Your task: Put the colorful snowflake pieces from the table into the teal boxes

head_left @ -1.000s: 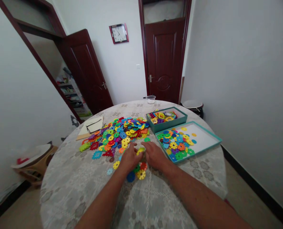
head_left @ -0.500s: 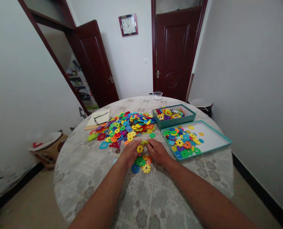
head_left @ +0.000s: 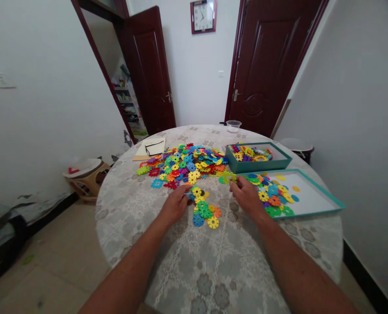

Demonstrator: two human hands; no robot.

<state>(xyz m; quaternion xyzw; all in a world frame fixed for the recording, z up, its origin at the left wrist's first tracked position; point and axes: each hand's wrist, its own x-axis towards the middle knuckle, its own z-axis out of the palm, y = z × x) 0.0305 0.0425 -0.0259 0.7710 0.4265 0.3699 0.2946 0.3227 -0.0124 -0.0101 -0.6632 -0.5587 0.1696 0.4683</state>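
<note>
My left hand (head_left: 175,203) is closed on the edge of a cluster of joined flower-shaped plastic discs (head_left: 204,210) in green, yellow, orange and blue. Between the fingertips of my right hand (head_left: 247,198) is a yellow-green notched plastic piece (head_left: 227,176), held apart from the cluster. Behind both hands lies a loose heap of many-coloured plastic discs (head_left: 183,163). The nearest edge of a shallow box lid (head_left: 311,187) with more discs is just right of my right hand, which hides its left corner.
A teal box (head_left: 259,165) of coloured pieces stands behind the lid. Black glasses (head_left: 154,149) rest on a cream pad (head_left: 140,152) at the back left. A clear plastic bowl (head_left: 233,126) sits near the far edge of the round table (head_left: 187,270).
My hands have moved apart. The right one has drawn away to the right with the yellow-green piece, while the left keeps the disc cluster. The whole view has shifted.
</note>
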